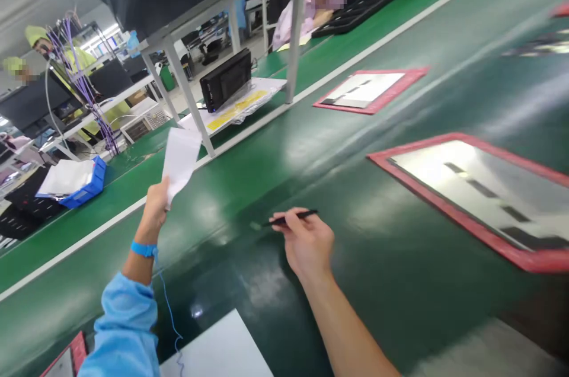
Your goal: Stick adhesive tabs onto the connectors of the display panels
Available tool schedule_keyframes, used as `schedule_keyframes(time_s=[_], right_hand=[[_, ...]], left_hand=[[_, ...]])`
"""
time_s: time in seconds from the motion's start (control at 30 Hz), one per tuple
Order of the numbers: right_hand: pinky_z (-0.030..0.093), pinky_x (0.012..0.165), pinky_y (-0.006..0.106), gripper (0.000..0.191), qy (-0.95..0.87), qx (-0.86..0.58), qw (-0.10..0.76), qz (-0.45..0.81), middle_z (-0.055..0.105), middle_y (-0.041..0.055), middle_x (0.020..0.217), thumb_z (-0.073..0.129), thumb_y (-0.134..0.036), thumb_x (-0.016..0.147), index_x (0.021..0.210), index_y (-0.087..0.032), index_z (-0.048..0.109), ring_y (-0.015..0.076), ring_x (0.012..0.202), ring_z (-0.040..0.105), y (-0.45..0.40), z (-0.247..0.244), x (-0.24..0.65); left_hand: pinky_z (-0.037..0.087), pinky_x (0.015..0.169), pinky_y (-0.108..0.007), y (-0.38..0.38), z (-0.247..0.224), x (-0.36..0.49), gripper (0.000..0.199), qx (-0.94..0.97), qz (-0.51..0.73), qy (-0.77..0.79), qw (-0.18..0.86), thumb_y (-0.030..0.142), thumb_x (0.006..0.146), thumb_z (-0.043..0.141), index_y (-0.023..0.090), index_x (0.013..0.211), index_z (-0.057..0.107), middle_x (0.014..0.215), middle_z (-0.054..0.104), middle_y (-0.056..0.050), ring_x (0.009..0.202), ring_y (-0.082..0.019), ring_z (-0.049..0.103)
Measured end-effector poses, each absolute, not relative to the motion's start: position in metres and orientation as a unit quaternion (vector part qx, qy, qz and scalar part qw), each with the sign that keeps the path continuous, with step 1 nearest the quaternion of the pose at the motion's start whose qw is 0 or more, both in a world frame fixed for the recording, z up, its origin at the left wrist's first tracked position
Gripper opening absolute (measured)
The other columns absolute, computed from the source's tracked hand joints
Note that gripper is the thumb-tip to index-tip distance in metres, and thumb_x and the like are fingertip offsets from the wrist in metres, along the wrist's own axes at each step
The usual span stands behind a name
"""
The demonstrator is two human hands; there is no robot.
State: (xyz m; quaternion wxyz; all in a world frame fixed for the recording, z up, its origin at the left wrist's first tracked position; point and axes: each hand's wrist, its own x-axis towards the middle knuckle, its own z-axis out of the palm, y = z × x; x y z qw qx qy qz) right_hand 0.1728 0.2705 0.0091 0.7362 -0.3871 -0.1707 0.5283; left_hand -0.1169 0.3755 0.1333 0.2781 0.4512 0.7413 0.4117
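Observation:
My left hand (156, 204) is closed on the lower end of a white sheet of paper (181, 160), raised over the far side of the green surface. A blue band with a thin cord circles that wrist. Between the fingers of my right hand (306, 240) is a thin black pen-like tool (291, 218), pointing left above the dark green surface (231, 264). Its pale tip is blurred, so I cannot tell its exact kind. Below, between my arms, lies a white board or sheet (222, 347), cut off by the frame's bottom edge.
Red-framed panels, one large (444, 205) and one smaller (368, 91), lie to the right. A metal rack post (296, 33) rises from the far edge, beside a black monitor-like device (226, 80). A blue tray (91, 184) holds papers. Other people sit or stand beyond.

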Motion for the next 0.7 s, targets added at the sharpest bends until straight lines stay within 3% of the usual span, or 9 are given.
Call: schedule_keyframes(time_s=[0.13, 0.2, 0.3, 0.4, 0.57, 0.7], right_hand=[[0.064, 0.083, 0.037, 0.035, -0.163, -0.275, 0.715, 0.622, 0.068, -0.001, 0.081, 0.074, -0.049, 0.102, 0.089, -0.017, 0.065, 0.0154, 0.078, 0.07, 0.256, 0.028, 0.187], [0.064, 0.09, 0.044, 0.037, -0.166, -0.238, 0.701, 0.652, 0.07, 0.0003, 0.083, 0.082, -0.051, 0.093, 0.085, -0.019, 0.065, 0.0195, 0.087, 0.073, 0.236, 0.033, 0.192], [0.063, 0.098, 0.052, 0.046, -0.171, -0.205, 0.696, 0.666, 0.077, 0.0019, 0.096, 0.102, -0.05, 0.066, 0.079, -0.024, 0.066, 0.0266, 0.106, 0.074, 0.202, 0.033, 0.211], [0.06, 0.104, 0.054, 0.048, -0.163, -0.206, 0.717, 0.646, 0.079, -0.001, 0.115, 0.105, -0.048, 0.059, 0.077, -0.027, 0.065, 0.0271, 0.12, 0.07, 0.177, 0.03, 0.249], [0.062, 0.098, 0.051, 0.046, -0.14, -0.253, 0.745, 0.601, 0.078, -0.0005, 0.126, 0.101, -0.053, 0.067, 0.08, -0.026, 0.066, 0.0281, 0.119, 0.071, 0.155, 0.019, 0.323], [0.063, 0.095, 0.047, 0.035, -0.135, -0.302, 0.757, 0.563, 0.075, 0.0078, 0.121, 0.08, -0.052, 0.096, 0.106, -0.019, 0.072, 0.025, 0.11, 0.073, 0.147, 0.004, 0.369]], left_hand=[[0.064, 0.096, -0.045, 0.289, 0.091, -0.048, 0.042, 0.465, 0.402, 0.697, 0.37, 0.047, 0.104, 0.07, 0.017, 0.134, 0.066, 0.132, 0.069, -0.01, 0.113, -0.025, 0.071], [0.064, 0.096, -0.045, 0.258, 0.068, -0.01, 0.042, 0.475, 0.394, 0.673, 0.408, 0.047, 0.104, 0.07, 0.017, 0.133, 0.067, 0.131, 0.069, -0.01, 0.113, -0.025, 0.071], [0.064, 0.096, -0.045, 0.228, 0.043, 0.038, 0.042, 0.488, 0.381, 0.644, 0.45, 0.047, 0.104, 0.07, 0.017, 0.134, 0.067, 0.131, 0.069, -0.01, 0.113, -0.025, 0.071], [0.064, 0.097, -0.046, 0.214, 0.03, 0.078, 0.042, 0.51, 0.369, 0.614, 0.476, 0.046, 0.104, 0.07, 0.017, 0.135, 0.066, 0.133, 0.069, -0.01, 0.114, -0.025, 0.071], [0.063, 0.099, -0.047, 0.203, 0.022, 0.15, 0.043, 0.594, 0.325, 0.55, 0.489, 0.046, 0.104, 0.07, 0.018, 0.137, 0.065, 0.136, 0.068, -0.011, 0.117, -0.026, 0.07], [0.063, 0.1, -0.048, 0.197, 0.018, 0.211, 0.044, 0.69, 0.257, 0.503, 0.453, 0.046, 0.104, 0.071, 0.017, 0.137, 0.066, 0.137, 0.067, -0.01, 0.119, -0.027, 0.069]])
